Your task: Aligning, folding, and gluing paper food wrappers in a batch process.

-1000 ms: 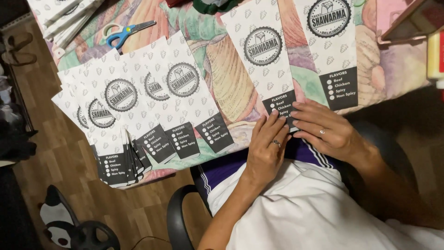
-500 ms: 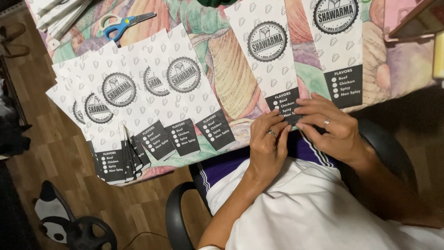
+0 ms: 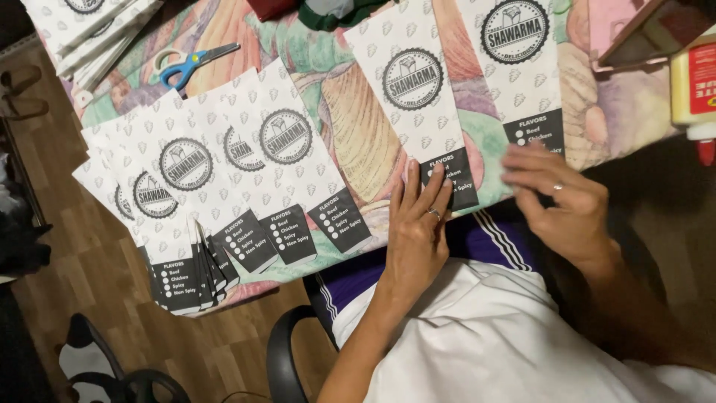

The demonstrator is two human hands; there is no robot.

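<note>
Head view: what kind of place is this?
Probably a home table used for hand-finishing packaging, not a factory line. Signs: white printed paper sleeves fanned over a colourful patterned tablecloth, blue-handled scissors, a glue bottle, wooden floor.

White shirt, ringed left hand (image 3: pixel 416 239)

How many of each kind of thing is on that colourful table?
Separate printed paper sleeves near the hands: 2, one under the left hand at, one by the right hand at
Fanned sleeve pile: 1, sheets uncountable
Sleeve stack, top left: 1
Scissors: 1
Glue bottle: 1
Total: 6
</note>
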